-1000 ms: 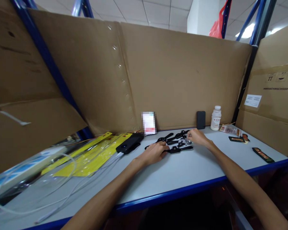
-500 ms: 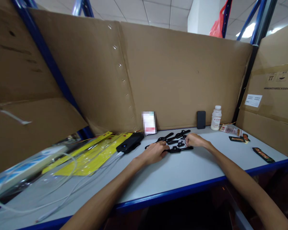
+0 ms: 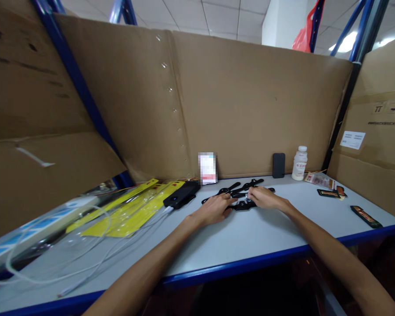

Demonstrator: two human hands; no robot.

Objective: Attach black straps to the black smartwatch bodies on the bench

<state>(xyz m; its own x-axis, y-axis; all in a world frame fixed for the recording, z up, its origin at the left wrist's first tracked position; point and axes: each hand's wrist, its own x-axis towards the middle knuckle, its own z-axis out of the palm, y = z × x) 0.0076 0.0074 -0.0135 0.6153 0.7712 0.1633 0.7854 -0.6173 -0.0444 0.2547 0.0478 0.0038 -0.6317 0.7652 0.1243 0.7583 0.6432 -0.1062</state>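
Several black spokeshaves lie close together on the grey table. My left hand (image 3: 216, 208) rests low over the nearest spokeshave (image 3: 245, 205), its fingers curled about that tool's left handle. My right hand (image 3: 262, 197) is closed in a pinch above the middle of the group, at a small light-coloured metal part; what exactly sits between its fingertips is hidden. Behind the hands lie a spokeshave (image 3: 253, 184) at the back and another spokeshave (image 3: 226, 190) further left. One more black handle sticks out beyond my right hand.
To the left are a black power bank (image 3: 181, 195) with a white cable, yellow packages (image 3: 128, 210) and a power strip (image 3: 36, 228). A phone-like screen (image 3: 208, 168), a dark phone (image 3: 278, 165) and a white bottle (image 3: 299, 163) stand along the cardboard wall. Small dark packets (image 3: 365, 217) lie right.
My right hand has moved left and closer to my left hand, over the middle of the spokeshaves. My left hand stays at the same handle. The view has shifted slightly.
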